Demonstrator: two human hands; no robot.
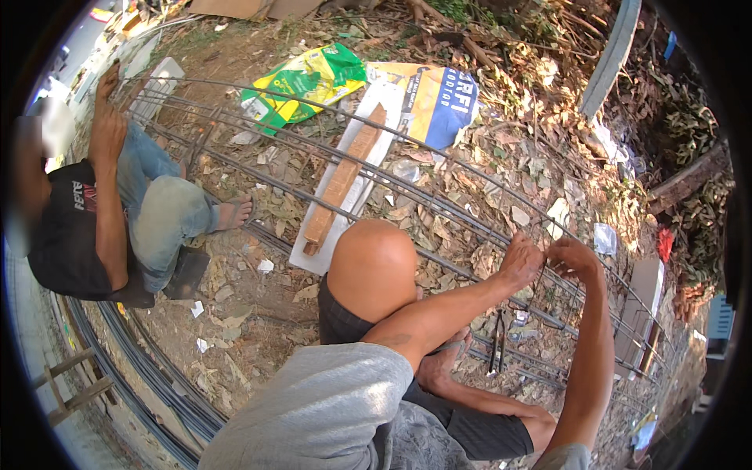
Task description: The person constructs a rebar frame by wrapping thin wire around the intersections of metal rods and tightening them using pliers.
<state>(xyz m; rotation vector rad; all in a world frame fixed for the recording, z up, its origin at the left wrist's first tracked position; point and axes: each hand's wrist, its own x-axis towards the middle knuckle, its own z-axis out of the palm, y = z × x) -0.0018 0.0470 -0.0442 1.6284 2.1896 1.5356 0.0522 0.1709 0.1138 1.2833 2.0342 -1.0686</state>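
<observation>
A long cage of thin steel reinforcing bars (407, 186) runs diagonally from upper left to lower right, over the ground. Near its right part, my left hand (522, 261) is closed by the upper bars, fingertips pinched. Close beside it, my right hand (572, 258) bends down from above with its fingers drawn together. A thin dark rod or wire passes between the hands; what each one pinches is too small to make out. Pincers (497, 343) with dark handles stand just below the hands, by the lower bars. My bent knee (372, 262) is beside the cage.
At left a seated co-worker (78, 227) has hands raised at the cage's far end. A wooden block (345, 180) on a white slab lies under the bars. Beyond are a green-yellow sack (309, 86) and blue-orange sack (442, 102). Loose bars (141, 360) lie lower left.
</observation>
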